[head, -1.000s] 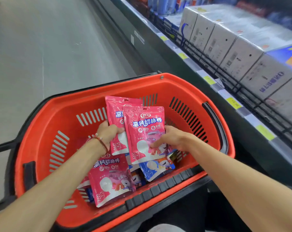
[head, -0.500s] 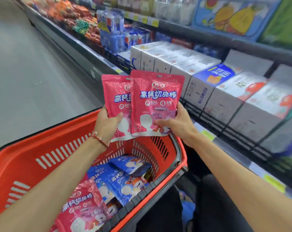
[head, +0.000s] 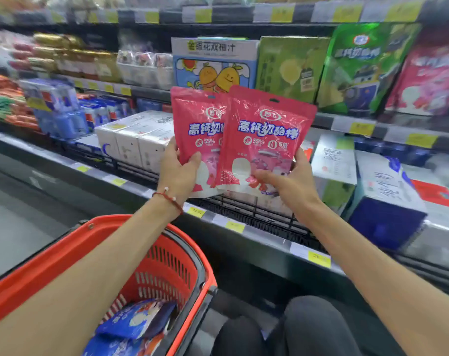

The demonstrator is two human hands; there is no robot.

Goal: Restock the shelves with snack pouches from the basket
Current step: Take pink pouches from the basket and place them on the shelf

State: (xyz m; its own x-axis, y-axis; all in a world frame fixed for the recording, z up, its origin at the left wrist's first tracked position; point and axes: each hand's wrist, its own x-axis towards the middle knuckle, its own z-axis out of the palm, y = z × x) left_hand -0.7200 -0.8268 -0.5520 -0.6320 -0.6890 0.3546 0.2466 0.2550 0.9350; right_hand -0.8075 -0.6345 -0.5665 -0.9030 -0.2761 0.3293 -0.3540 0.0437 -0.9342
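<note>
The left hand [head: 178, 173], a red cord bracelet [head: 166, 196] at its wrist, grips the lower corner of one pink pouch [head: 197, 124], thumb on the front and fingers hidden behind. The right hand [head: 290, 181] pinches the bottom of a second pink pouch [head: 264, 140], which overlaps the first and covers its right side. Both are held upright before the shelf rail [head: 244, 209]. Below, the left forearm hides much of the red basket [head: 166, 268], where blue pouches [head: 138, 319] lie, cut off by the frame. The goods behind are blurred.

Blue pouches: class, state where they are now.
In the head view, the blue pouches lie at the lower left, in the bottom of the red basket, well below the two pink pouches held high.
</note>
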